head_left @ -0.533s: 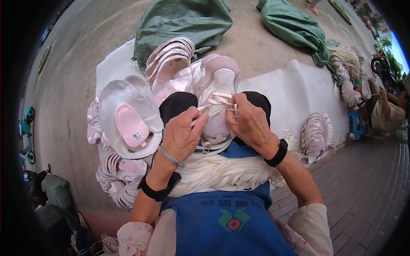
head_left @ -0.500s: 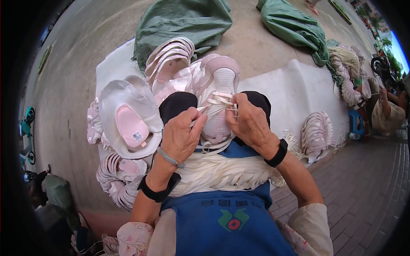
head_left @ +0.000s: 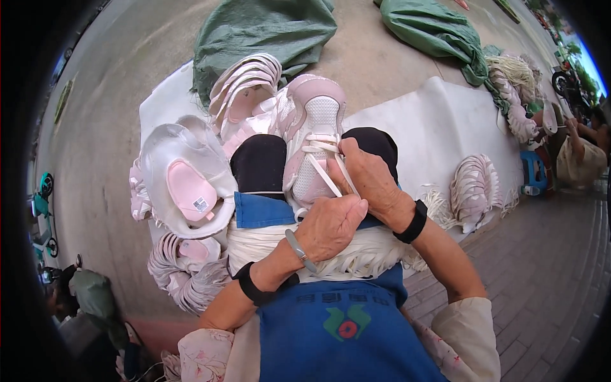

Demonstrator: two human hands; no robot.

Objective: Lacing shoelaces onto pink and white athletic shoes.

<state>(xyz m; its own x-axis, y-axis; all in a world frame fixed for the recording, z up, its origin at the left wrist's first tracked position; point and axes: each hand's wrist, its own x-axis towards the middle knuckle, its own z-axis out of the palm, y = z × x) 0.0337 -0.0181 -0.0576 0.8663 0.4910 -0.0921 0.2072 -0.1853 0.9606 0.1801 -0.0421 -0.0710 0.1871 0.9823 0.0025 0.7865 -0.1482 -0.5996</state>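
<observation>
A pink and white shoe upper (head_left: 316,121) lies between my knees, its mesh tongue and eyelets facing up. My left hand (head_left: 331,228) is closed on a white shoelace (head_left: 326,176), which runs taut from the eyelets down to my fingers. At the right edge of the lacing, my right hand (head_left: 372,175) pinches the lace close to the upper. Both fists hide the upper's lower right part. Across my lap, over a blue apron (head_left: 344,344), lies a thick bundle of white laces (head_left: 254,245).
Left of me, a white plastic bag (head_left: 153,149) holds a pink piece; stacked uppers (head_left: 184,277) lie below it. More stacks (head_left: 245,83) stand ahead, beside a green sack (head_left: 267,38). On the right are another stack (head_left: 474,191), a blue stool (head_left: 533,170) and a seated person (head_left: 579,156).
My left hand has moved from the upper's left side down and right, drawing the lace toward me. My right hand stays near the eyelets.
</observation>
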